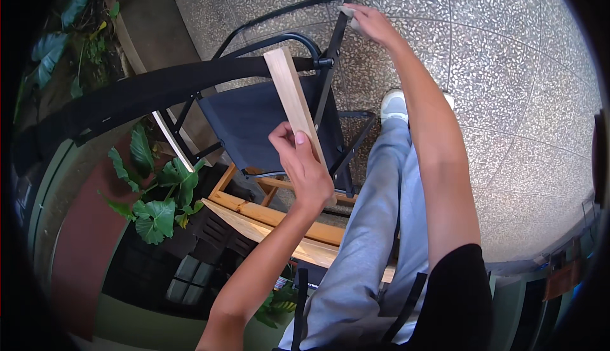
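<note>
1. Wooden armrest (286, 84), nearest: the left hand (305, 167) curls at its edge, thumb on top; with fingers hidden, I cannot tell whether it grips. A weak hold might let the black chair (244, 119), left of the legs (375, 192), tip.
2. Farther out, the right hand (375, 26) pinches a pale cloth (351, 19) against the frame (333, 47); hard pushing might shift the chair.
3. Below, a sliding chair could knock the shoe (393, 104).

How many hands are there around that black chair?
2: the left hand is on the pale wooden armrest; the right hand holds a pale cloth-like scrap at the black metal frame.
</note>
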A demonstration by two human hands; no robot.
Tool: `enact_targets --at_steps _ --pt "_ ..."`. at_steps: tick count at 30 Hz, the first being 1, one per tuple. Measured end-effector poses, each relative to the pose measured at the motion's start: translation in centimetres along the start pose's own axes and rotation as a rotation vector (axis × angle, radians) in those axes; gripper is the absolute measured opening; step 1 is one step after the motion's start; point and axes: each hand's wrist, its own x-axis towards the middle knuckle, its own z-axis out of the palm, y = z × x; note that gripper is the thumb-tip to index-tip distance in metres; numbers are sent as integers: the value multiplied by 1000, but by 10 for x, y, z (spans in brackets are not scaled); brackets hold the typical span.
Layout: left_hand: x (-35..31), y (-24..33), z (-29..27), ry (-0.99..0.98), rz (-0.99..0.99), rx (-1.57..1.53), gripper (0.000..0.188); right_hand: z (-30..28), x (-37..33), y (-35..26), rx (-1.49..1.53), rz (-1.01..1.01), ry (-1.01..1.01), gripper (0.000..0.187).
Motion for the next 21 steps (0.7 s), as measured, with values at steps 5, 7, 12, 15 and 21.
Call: enact_targets --at_steps 5,7,12,15,21 --pt "7 -4 -27 49 0 56 39 39 -87 -101 319 -23 -163 36" --pt "6 -8 -23 38 41 79 41 28 -109 -105 152 -253 -162 36" --pt "4 -1 -17 18 33 47 43 23 -41 -69 -318 -208 -139 43" --pt "3 -6 -14 22 32 26 45 24 8 -38 -259 -20 -100 39" --pt "5 -6 -17 28 11 50 47 55 -45 -51 448 15 29 43"
